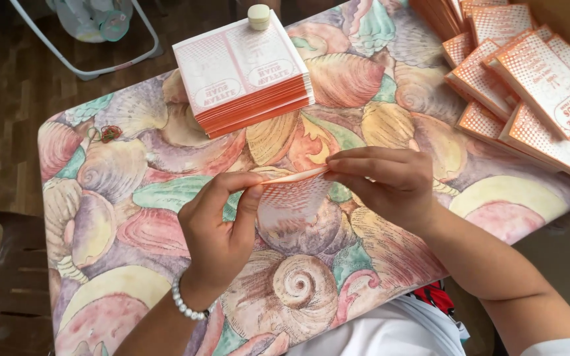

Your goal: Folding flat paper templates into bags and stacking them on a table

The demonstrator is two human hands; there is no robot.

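Note:
My left hand (219,227) and my right hand (384,184) together hold one flat orange-and-white paper sheet (291,198) above the middle of the table. Left thumb and fingers pinch its left end; right fingers pinch along its top folded edge. The sheet hangs down between the hands, partly see-through. A pearl bracelet (185,304) circles my left wrist.
A neat stack of flat orange-and-white sheets (245,72) lies at the table's far side, a small cream glue stick (258,16) on top. Folded orange packets (529,79) pile at the far right. The tablecloth (133,198) has a seashell print. A dark chair (1,277) stands left.

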